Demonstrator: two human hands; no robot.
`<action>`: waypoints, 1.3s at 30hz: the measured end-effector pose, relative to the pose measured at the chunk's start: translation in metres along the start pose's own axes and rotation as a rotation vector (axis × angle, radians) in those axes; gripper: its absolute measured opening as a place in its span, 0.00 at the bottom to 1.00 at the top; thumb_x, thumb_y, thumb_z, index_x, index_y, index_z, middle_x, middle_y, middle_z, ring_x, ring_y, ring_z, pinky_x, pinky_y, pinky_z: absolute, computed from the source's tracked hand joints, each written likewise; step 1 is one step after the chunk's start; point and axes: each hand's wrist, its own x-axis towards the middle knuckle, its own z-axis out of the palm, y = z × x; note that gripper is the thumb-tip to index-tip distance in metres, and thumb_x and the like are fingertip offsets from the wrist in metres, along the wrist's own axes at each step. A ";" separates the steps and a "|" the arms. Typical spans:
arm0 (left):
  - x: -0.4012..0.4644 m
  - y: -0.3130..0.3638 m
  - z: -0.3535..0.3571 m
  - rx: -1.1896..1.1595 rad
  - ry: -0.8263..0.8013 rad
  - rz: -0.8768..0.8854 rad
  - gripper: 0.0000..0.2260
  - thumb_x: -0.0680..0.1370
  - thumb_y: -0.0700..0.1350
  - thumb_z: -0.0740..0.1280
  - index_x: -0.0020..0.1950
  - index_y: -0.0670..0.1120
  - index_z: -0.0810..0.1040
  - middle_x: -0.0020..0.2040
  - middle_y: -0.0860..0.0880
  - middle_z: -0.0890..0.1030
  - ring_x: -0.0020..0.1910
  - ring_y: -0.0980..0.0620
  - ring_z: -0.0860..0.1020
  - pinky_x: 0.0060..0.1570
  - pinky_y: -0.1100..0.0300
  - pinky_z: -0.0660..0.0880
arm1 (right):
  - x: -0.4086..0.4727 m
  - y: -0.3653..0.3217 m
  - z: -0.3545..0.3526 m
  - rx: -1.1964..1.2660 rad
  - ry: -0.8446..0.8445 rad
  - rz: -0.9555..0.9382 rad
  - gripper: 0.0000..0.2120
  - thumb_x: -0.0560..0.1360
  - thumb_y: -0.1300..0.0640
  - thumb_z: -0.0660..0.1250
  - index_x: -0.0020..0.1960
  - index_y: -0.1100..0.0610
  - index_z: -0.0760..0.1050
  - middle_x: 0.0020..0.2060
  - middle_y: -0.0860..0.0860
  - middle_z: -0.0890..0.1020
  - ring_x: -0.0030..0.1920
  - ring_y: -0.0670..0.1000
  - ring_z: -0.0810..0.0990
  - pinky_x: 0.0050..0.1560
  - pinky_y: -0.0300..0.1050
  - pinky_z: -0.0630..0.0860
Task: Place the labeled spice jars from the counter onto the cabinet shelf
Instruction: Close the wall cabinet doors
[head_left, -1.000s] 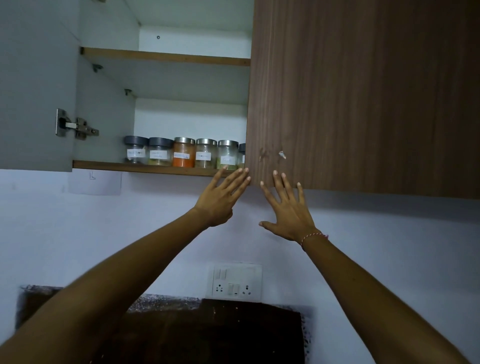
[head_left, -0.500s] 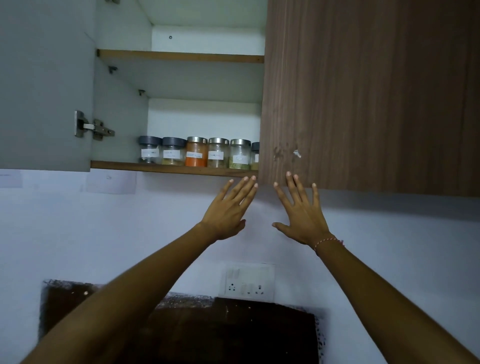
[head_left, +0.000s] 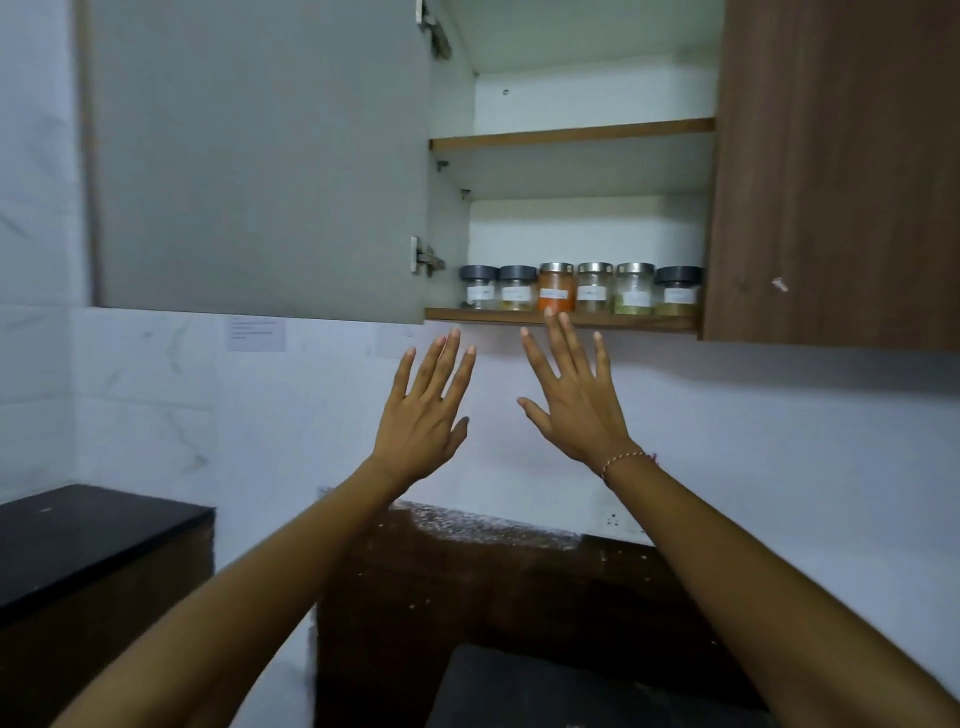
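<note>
Up and to the left of both raised hands hangs the open grey cabinet door (head_left: 260, 156), its lower edge above the left hand's fingertips. Up and to the right of the right hand is the closed brown wood door (head_left: 836, 166). Between the two doors, above the hands, the cabinet stands open, with an upper shelf (head_left: 571, 134) high overhead and the lower cabinet shelf (head_left: 639, 322) just above the right hand's fingertips. Below the forearms lies a dark counter (head_left: 493, 597).

The left hand (head_left: 423, 415) and the right hand (head_left: 576, 405) are held up side by side, a little apart, palms facing away, fingers straight and spread, holding nothing.

Six labeled spice jars (head_left: 595, 287) stand upright in a row on the lower shelf; the right middle finger overlaps the base of the orange jar (head_left: 557, 283).
</note>
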 end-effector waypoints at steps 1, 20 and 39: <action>-0.012 -0.017 -0.010 0.014 -0.009 -0.021 0.37 0.71 0.58 0.67 0.74 0.43 0.59 0.74 0.39 0.62 0.73 0.42 0.55 0.69 0.41 0.55 | 0.005 -0.024 -0.009 0.024 0.008 -0.012 0.36 0.77 0.41 0.57 0.75 0.52 0.41 0.76 0.56 0.43 0.76 0.57 0.42 0.73 0.62 0.44; -0.097 -0.209 -0.099 0.071 -0.194 -0.326 0.43 0.76 0.61 0.57 0.74 0.41 0.33 0.71 0.43 0.28 0.69 0.45 0.24 0.66 0.50 0.24 | 0.095 -0.257 -0.129 0.047 0.116 -0.396 0.37 0.76 0.43 0.59 0.76 0.47 0.40 0.77 0.56 0.42 0.77 0.56 0.40 0.74 0.58 0.44; -0.044 -0.133 -0.107 -0.039 -0.062 0.106 0.43 0.74 0.63 0.59 0.74 0.44 0.36 0.73 0.40 0.36 0.72 0.38 0.34 0.71 0.43 0.38 | 0.054 -0.143 -0.132 -0.135 0.393 -0.320 0.33 0.72 0.55 0.66 0.74 0.52 0.59 0.73 0.62 0.61 0.74 0.60 0.60 0.69 0.60 0.63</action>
